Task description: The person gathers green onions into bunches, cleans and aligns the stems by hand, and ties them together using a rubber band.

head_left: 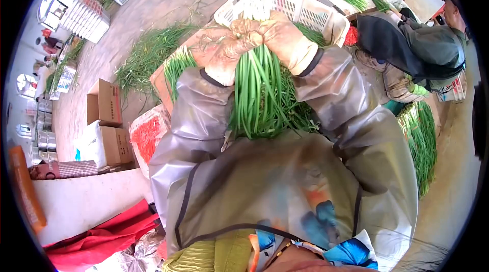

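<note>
My left hand (225, 57) and my right hand (286, 38), both in stained gloves, are closed side by side around a bunch of green onions (257, 86). The white root ends stick up beyond my fingers, over a white plastic crate (326, 16). The long green leaves hang toward my apron (270, 185). More greens lie under and behind the bunch, partly hidden by my arms. A smaller pile of green onions (178, 68) rests on a board (159, 79) to the left of my left hand.
Red ties (146, 137) fill a basin at my left, near cardboard boxes (105, 104). Loose leaves (150, 58) litter the floor. A person in dark clothes (433, 43) sits at the right, with another heap of green onions (422, 144) nearby. Stacked white crates (84, 17) stand farther off.
</note>
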### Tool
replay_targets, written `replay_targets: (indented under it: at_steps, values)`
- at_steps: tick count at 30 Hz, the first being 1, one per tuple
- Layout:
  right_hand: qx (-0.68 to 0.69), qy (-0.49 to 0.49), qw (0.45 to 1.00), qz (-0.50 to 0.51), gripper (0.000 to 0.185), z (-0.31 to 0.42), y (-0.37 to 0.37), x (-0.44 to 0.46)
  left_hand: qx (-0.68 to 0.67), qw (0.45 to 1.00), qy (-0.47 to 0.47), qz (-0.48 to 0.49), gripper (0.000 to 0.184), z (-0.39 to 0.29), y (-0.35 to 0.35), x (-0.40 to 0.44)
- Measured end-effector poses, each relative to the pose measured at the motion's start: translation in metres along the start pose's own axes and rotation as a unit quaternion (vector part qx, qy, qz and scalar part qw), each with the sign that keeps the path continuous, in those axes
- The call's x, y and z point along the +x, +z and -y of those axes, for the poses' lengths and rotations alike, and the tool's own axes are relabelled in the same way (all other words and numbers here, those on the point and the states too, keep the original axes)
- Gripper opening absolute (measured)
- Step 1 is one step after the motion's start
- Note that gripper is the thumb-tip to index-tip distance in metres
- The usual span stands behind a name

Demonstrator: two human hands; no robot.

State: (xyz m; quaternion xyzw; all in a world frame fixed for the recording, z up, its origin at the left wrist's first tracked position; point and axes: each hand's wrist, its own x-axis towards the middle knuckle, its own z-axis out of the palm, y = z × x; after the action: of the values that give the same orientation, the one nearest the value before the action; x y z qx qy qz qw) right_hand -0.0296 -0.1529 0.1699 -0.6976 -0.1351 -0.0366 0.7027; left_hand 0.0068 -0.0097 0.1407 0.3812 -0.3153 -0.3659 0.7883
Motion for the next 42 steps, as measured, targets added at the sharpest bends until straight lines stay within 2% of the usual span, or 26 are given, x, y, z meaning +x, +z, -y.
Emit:
replay_targets:
  at_steps: [1, 2, 3, 5, 7, 8, 9, 10, 11, 13, 14, 16, 17, 18, 19, 21, 25, 26, 27, 29, 30, 34, 36, 39, 41, 42]
  values:
    - [-0.140, 0.003, 0.990, -0.031, 0.039, 0.001, -0.003, -0.002, -0.143, 0.989, -0.046, -0.002, 0.037, 0.004, 0.008, -0.006]
    - [-0.233, 0.022, 0.972, -0.035, 0.049, -0.001, -0.008, -0.002, -0.194, 0.970, -0.143, 0.022, 0.033, 0.017, -0.003, -0.009]
    - [-0.321, 0.048, 0.945, -0.036, 0.059, -0.007, -0.011, -0.005, -0.122, 0.982, -0.138, -0.032, 0.032, 0.037, 0.006, -0.012]
    - [-0.412, -0.080, 0.906, -0.063, 0.065, -0.014, -0.014, 0.002, -0.140, 0.971, -0.184, -0.056, 0.036, 0.055, -0.002, -0.020]
    - [-0.403, -0.232, 0.882, -0.071, 0.067, -0.012, -0.014, 0.015, -0.135, 0.970, -0.195, -0.051, 0.040, 0.059, -0.004, -0.024]
    - [-0.446, -0.240, 0.862, -0.022, 0.060, -0.018, -0.017, 0.021, -0.149, 0.967, -0.203, -0.043, 0.040, 0.061, -0.008, -0.024]
    - [-0.442, -0.237, 0.865, -0.021, 0.060, -0.017, -0.014, 0.018, -0.160, 0.964, -0.208, -0.035, 0.040, 0.062, -0.010, -0.025]
    - [-0.335, -0.114, 0.922, 0.157, 0.055, -0.016, -0.012, 0.015, -0.163, 0.965, -0.202, -0.037, 0.038, 0.058, -0.005, -0.028]
    - [-0.292, -0.075, 0.929, 0.216, 0.052, -0.013, -0.010, 0.013, -0.161, 0.965, -0.203, -0.038, 0.038, 0.061, -0.009, -0.030]
    - [-0.209, 0.021, 0.924, 0.320, 0.048, -0.004, -0.004, 0.009, -0.156, 0.978, -0.134, -0.025, 0.033, 0.067, -0.017, -0.035]
    - [-0.235, 0.050, 0.949, 0.202, 0.042, -0.002, -0.003, 0.009, -0.217, 0.965, -0.138, -0.053, 0.030, 0.066, -0.026, -0.037]
    - [-0.258, -0.171, 0.951, 0.031, 0.028, -0.009, -0.015, 0.015, -0.221, 0.972, -0.004, -0.080, 0.024, 0.053, -0.035, -0.042]
    - [-0.246, -0.207, 0.946, -0.033, 0.023, -0.008, -0.021, 0.012, -0.237, 0.964, 0.079, -0.088, 0.022, 0.044, -0.036, -0.043]
    - [-0.157, -0.147, 0.976, -0.023, 0.022, 0.005, -0.023, -0.001, -0.339, 0.932, 0.089, -0.090, 0.019, 0.029, -0.033, -0.049]
    - [-0.067, -0.086, 0.994, -0.012, 0.022, 0.013, -0.025, -0.016, -0.234, 0.944, 0.155, -0.175, 0.017, 0.019, -0.047, -0.057]
    - [-0.009, -0.026, 0.999, 0.016, 0.020, 0.005, -0.025, -0.035, -0.187, 0.913, 0.284, -0.223, 0.017, 0.005, -0.046, -0.068]
    - [-0.162, -0.177, 0.971, -0.010, 0.026, -0.034, -0.008, -0.042, -0.198, 0.906, 0.341, -0.156, 0.016, -0.011, -0.055, -0.085]
    - [-0.228, -0.177, 0.957, -0.012, 0.027, -0.034, -0.005, -0.043, -0.214, 0.906, 0.342, -0.131, 0.015, -0.011, -0.053, -0.086]
    - [-0.226, -0.178, 0.958, -0.011, 0.027, -0.036, -0.005, -0.043, -0.229, 0.905, 0.343, -0.107, 0.013, -0.013, -0.050, -0.087]
    - [0.003, -0.148, 0.986, -0.071, 0.025, -0.044, -0.007, -0.040, -0.235, 0.909, 0.339, -0.054, 0.009, -0.025, -0.046, -0.094]
    - [0.024, -0.144, 0.986, -0.086, 0.024, -0.048, -0.016, -0.038, -0.217, 0.911, 0.351, -0.008, 0.009, -0.033, -0.050, -0.099]
    - [-0.030, -0.051, 0.994, -0.091, 0.019, -0.047, -0.041, -0.034, -0.145, 0.878, 0.453, 0.049, 0.014, -0.064, -0.045, -0.126]
    - [-0.042, -0.065, 0.992, -0.101, 0.019, -0.040, -0.039, -0.030, -0.150, 0.852, 0.498, 0.055, 0.014, -0.066, -0.039, -0.129]
    - [-0.070, -0.074, 0.990, -0.101, 0.021, -0.030, -0.021, -0.016, -0.120, 0.874, 0.468, 0.047, 0.011, -0.070, -0.041, -0.133]
    - [0.089, -0.156, 0.983, 0.045, 0.056, -0.014, 0.019, -0.004, -0.062, 0.898, 0.429, -0.068, 0.010, -0.064, -0.036, -0.126]
    - [0.052, -0.153, 0.985, 0.066, 0.069, -0.015, 0.042, 0.002, -0.045, 0.911, 0.398, -0.098, 0.011, -0.059, -0.038, -0.119]
